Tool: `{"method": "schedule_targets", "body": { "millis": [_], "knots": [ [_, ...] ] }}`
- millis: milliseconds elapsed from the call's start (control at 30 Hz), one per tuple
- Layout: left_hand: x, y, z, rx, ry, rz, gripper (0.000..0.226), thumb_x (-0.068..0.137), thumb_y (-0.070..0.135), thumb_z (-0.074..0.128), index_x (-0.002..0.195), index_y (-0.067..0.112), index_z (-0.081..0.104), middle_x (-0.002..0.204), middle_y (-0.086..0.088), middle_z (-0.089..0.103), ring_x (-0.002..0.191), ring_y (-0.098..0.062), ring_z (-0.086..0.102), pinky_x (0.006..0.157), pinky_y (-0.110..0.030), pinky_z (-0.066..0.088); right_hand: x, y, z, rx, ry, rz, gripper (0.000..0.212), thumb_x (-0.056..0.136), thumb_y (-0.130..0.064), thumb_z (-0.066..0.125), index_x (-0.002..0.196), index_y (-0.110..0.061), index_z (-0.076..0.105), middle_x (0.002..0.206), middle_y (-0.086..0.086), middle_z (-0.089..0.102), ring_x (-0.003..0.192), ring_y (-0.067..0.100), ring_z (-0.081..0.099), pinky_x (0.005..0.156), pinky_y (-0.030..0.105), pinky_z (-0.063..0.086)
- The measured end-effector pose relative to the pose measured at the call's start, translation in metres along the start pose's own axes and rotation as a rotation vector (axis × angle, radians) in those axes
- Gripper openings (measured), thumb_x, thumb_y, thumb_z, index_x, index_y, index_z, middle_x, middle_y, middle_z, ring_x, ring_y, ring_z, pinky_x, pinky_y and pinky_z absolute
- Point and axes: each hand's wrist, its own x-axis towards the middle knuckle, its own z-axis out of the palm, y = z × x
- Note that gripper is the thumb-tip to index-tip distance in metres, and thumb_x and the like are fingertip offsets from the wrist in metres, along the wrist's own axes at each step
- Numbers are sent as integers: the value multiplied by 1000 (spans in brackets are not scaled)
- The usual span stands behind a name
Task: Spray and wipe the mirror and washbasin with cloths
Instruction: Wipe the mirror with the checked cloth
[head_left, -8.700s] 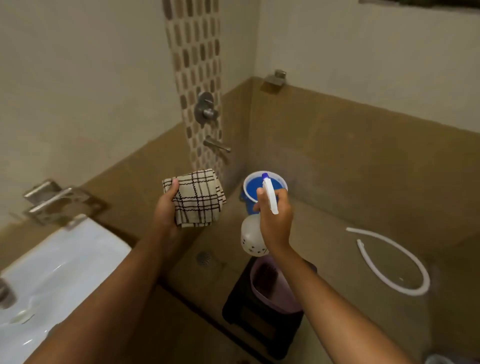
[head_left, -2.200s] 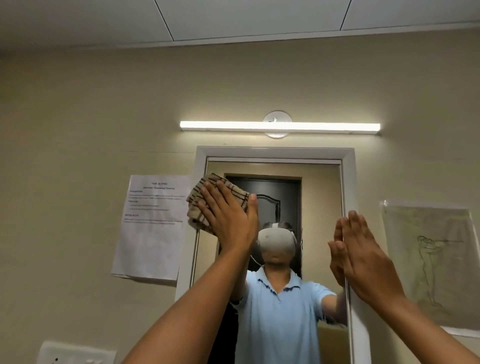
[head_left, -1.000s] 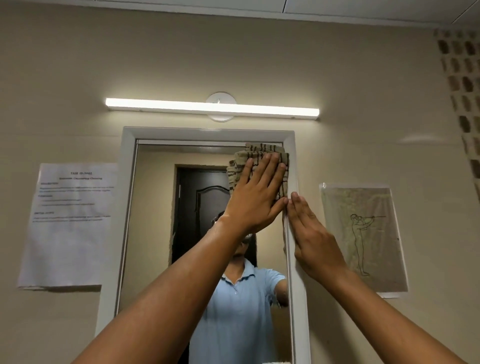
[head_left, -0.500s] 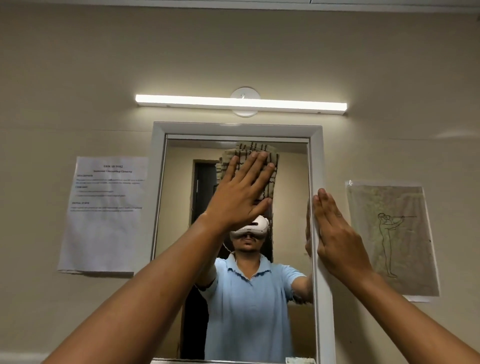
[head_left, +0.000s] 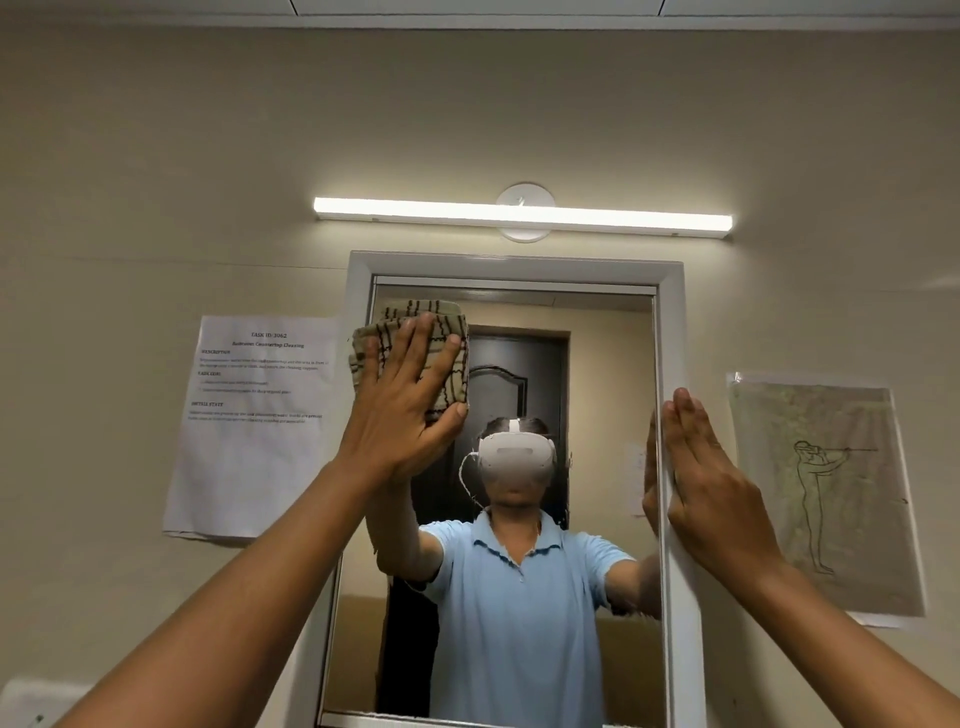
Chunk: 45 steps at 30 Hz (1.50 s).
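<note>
Mirror (head_left: 571, 545) hangs on a beige wall in a white frame (head_left: 672, 332), straight ahead and a bit above eye level. Cloth (head_left: 449, 358), a folded tan one with dark check lines, is up at the mirror's top left corner, partly over the glass and partly over the frame's left edge.

Left hand (head_left: 400, 415) is flat on the cloth, fingers straight and spread, thumb out to the right, pressing it against the glass. No curl, no pinch, just a flat palm holding it there.

Right hand (head_left: 711, 483) is also flat, fingers straight and together, resting on the frame's right side about halfway up. It holds nothing. You can see its reflection just to the left of it in the glass.

In the reflection there's a person in a light blue polo with a white headset on, both arms raised, and a dark door behind them.

Other stuff on the wall: a lit tube light (head_left: 522, 214) right above the mirror, a printed sheet (head_left: 249, 431) just left of the frame with text too small to read apart from a heading, and a sketch (head_left: 826, 493) of a standing figure on the right, just beside the right hand. A white ceiling strip runs along the top.
</note>
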Motion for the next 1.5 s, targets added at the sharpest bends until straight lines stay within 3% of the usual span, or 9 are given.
{"method": "schedule_targets", "body": {
  "millis": [333, 500, 600, 800, 933, 1133, 1333, 1500],
  "knots": [
    [-41, 18, 8, 52, 15, -84, 78, 94, 58, 35, 158, 23, 7, 166, -8, -8, 153, -25, -8, 120, -59, 4, -5, 0, 1, 0, -18, 10, 79, 76, -18, 13, 154, -12, 14, 162, 3, 11, 147, 24, 19, 84, 37, 57],
    [-27, 45, 12, 64, -21, -94, 73, 96, 52, 27, 159, 21, 4, 166, -10, -9, 152, -25, -11, 119, -60, 4, -10, -1, -3, 26, -41, 8, 77, 77, -17, 19, 154, -10, 15, 162, 4, 10, 147, 26, 19, 86, 33, 53],
    [-10, 65, 16, 52, -37, -69, 72, 98, 49, 29, 158, 22, 0, 165, -10, -13, 152, -24, -14, 119, -60, 1, -12, 0, -2, 55, -48, 15, 81, 79, 0, 36, 155, -13, 10, 163, 2, 5, 148, 23, 15, 91, 31, 50],
    [35, 111, 25, 32, -50, 43, 70, 100, 51, 25, 158, 23, -4, 165, -9, -14, 152, -25, -14, 119, -57, -9, -15, 2, -2, 75, -93, 30, 88, 82, 7, 44, 155, -17, 1, 163, -3, -5, 150, 14, 3, 96, 26, 43],
    [54, 154, 30, 10, -58, 133, 70, 100, 51, 24, 158, 21, 0, 165, -10, -9, 152, -27, -10, 119, -59, -4, -19, 3, -4, 77, -118, 23, 92, 81, 7, 46, 155, -18, -3, 162, -2, -10, 150, 16, 2, 97, 24, 41],
    [33, 189, 41, -8, -40, 215, 68, 100, 49, 26, 158, 18, 10, 166, -11, -1, 153, -26, -5, 120, -59, 0, -32, 7, -2, 74, -131, 24, 97, 79, 7, 55, 155, -16, -1, 163, 1, -5, 149, 18, 7, 100, 31, 46],
    [-11, 190, 44, 14, -81, 301, 68, 101, 48, 28, 158, 19, 10, 166, -10, 0, 153, -27, -4, 119, -60, 4, -46, 2, 6, 103, -104, 58, 94, 84, 4, 56, 155, -17, -2, 163, -2, -8, 150, 14, 4, 110, 33, 37],
    [-31, 163, 35, 28, -121, 372, 70, 97, 46, 37, 158, 21, 14, 166, -10, 3, 153, -26, -1, 120, -58, 6, -47, -4, 7, 87, -110, 85, 91, 81, 8, 49, 155, -14, 2, 164, 1, -4, 150, 19, 9, 98, 41, 50]
  ]
}}
